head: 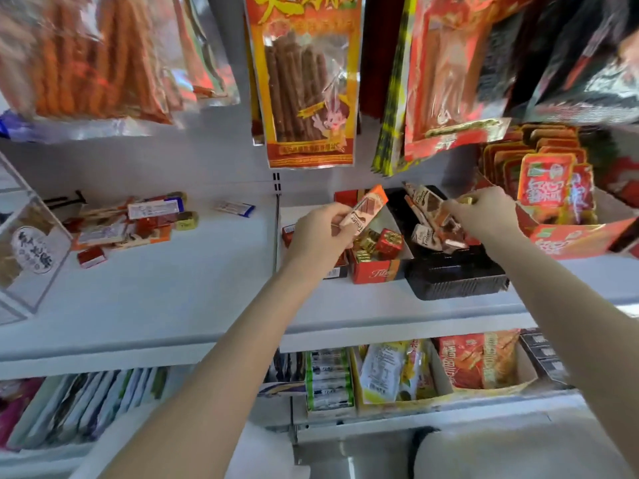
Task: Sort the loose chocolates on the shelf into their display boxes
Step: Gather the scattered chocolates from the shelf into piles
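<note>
My left hand [320,235] grips an orange and pink chocolate bar [366,210] and holds it up over the red display box [375,271], which holds gold and red wrapped cubes. Over the black display box [456,280], my right hand [482,210] pinches a small gold-wrapped chocolate [466,200] and touches the upright brown and white bars [427,209] standing in that box. A pile of loose chocolates [135,219] lies on the white shelf [173,288] at the left, with one blue and white bar [235,207] apart from it.
Snack bags [307,81] hang from above, close to the hands. A red carton of packets [553,202] stands at the right. At the far left is a clear plastic case [31,250]. The lower shelf holds more boxed snacks [415,371].
</note>
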Action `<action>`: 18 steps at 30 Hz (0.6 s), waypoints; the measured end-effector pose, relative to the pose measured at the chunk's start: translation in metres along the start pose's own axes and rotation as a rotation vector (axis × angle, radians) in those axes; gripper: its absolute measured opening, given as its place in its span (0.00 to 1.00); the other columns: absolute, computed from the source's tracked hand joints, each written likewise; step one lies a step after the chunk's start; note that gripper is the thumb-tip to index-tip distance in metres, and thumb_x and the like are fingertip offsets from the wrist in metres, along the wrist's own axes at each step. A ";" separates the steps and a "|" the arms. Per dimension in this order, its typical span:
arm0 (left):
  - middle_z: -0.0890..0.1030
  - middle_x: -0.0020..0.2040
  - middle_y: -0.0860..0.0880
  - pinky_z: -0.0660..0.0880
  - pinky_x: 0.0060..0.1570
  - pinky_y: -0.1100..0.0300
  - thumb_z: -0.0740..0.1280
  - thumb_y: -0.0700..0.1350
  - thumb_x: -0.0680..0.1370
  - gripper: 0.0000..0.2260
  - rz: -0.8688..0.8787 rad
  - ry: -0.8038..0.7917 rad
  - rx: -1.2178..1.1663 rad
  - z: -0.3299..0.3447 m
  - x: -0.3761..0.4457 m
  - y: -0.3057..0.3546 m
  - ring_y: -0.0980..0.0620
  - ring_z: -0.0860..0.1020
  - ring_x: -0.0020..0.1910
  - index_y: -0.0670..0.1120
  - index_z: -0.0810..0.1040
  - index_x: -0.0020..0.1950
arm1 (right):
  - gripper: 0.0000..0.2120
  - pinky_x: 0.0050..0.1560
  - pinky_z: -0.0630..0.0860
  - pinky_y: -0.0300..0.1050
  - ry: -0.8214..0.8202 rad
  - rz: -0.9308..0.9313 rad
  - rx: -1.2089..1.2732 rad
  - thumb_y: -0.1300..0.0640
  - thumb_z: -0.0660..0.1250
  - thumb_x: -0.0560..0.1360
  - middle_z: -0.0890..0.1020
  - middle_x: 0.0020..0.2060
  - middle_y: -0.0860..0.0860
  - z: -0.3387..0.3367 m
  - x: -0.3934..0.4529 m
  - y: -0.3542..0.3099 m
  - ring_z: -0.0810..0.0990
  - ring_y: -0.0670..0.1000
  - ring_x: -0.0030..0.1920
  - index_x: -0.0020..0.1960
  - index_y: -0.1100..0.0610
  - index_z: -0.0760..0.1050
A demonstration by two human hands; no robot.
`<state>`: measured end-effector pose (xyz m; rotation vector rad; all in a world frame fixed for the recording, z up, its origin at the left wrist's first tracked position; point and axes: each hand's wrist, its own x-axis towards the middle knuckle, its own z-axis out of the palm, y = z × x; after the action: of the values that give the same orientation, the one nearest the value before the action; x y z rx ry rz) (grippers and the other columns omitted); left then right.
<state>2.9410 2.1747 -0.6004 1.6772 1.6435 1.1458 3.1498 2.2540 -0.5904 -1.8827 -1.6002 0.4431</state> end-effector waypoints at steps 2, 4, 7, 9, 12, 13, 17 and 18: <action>0.80 0.53 0.49 0.79 0.39 0.65 0.63 0.40 0.77 0.13 0.011 0.001 0.016 0.009 0.007 0.003 0.55 0.80 0.40 0.43 0.74 0.61 | 0.16 0.39 0.75 0.51 -0.024 -0.021 -0.092 0.51 0.68 0.72 0.79 0.35 0.62 0.001 0.009 -0.003 0.73 0.57 0.34 0.41 0.66 0.78; 0.80 0.53 0.47 0.78 0.37 0.66 0.63 0.40 0.77 0.14 0.029 0.005 0.013 0.017 0.012 0.005 0.56 0.80 0.40 0.44 0.73 0.62 | 0.17 0.39 0.73 0.51 -0.028 -0.043 -0.152 0.48 0.67 0.72 0.78 0.38 0.61 0.000 0.012 -0.006 0.73 0.58 0.36 0.43 0.63 0.77; 0.81 0.52 0.46 0.78 0.41 0.62 0.64 0.42 0.76 0.13 0.072 0.003 0.050 0.029 0.015 0.010 0.53 0.81 0.44 0.46 0.73 0.61 | 0.14 0.41 0.71 0.49 0.031 -0.081 -0.084 0.50 0.66 0.73 0.77 0.39 0.58 -0.008 0.011 -0.002 0.75 0.59 0.41 0.47 0.62 0.78; 0.81 0.50 0.47 0.76 0.40 0.65 0.64 0.42 0.76 0.10 0.107 -0.003 0.060 0.039 0.018 0.015 0.53 0.80 0.46 0.46 0.74 0.57 | 0.15 0.41 0.71 0.48 0.049 -0.070 0.067 0.51 0.66 0.73 0.79 0.39 0.58 -0.010 0.009 0.010 0.74 0.56 0.37 0.48 0.63 0.79; 0.81 0.48 0.45 0.77 0.39 0.63 0.64 0.42 0.76 0.04 0.132 -0.037 0.045 0.056 0.022 0.023 0.52 0.81 0.46 0.45 0.73 0.50 | 0.19 0.38 0.69 0.48 0.011 -0.011 0.230 0.51 0.66 0.73 0.74 0.32 0.59 -0.012 0.002 0.024 0.70 0.55 0.32 0.47 0.69 0.77; 0.81 0.48 0.45 0.77 0.38 0.64 0.64 0.42 0.76 0.03 0.142 -0.054 0.050 0.061 0.024 0.026 0.52 0.81 0.45 0.45 0.72 0.49 | 0.18 0.38 0.69 0.48 -0.001 -0.003 0.245 0.52 0.66 0.73 0.74 0.30 0.58 -0.014 0.000 0.027 0.70 0.55 0.31 0.45 0.69 0.76; 0.78 0.46 0.49 0.70 0.31 0.72 0.65 0.42 0.76 0.03 0.178 -0.057 0.131 0.077 0.038 0.031 0.54 0.79 0.39 0.46 0.71 0.47 | 0.15 0.37 0.70 0.47 -0.011 0.022 0.318 0.51 0.65 0.74 0.75 0.30 0.54 -0.015 0.001 0.030 0.71 0.51 0.31 0.46 0.64 0.77; 0.78 0.47 0.48 0.71 0.32 0.71 0.65 0.42 0.76 0.04 0.175 -0.053 0.154 0.081 0.043 0.031 0.53 0.79 0.40 0.45 0.71 0.47 | 0.15 0.34 0.69 0.44 -0.021 0.037 0.351 0.50 0.65 0.74 0.74 0.30 0.52 -0.014 0.003 0.030 0.70 0.50 0.30 0.48 0.64 0.77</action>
<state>3.0210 2.2276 -0.6067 1.9644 1.6134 1.0681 3.1820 2.2509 -0.5991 -1.6462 -1.3970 0.7113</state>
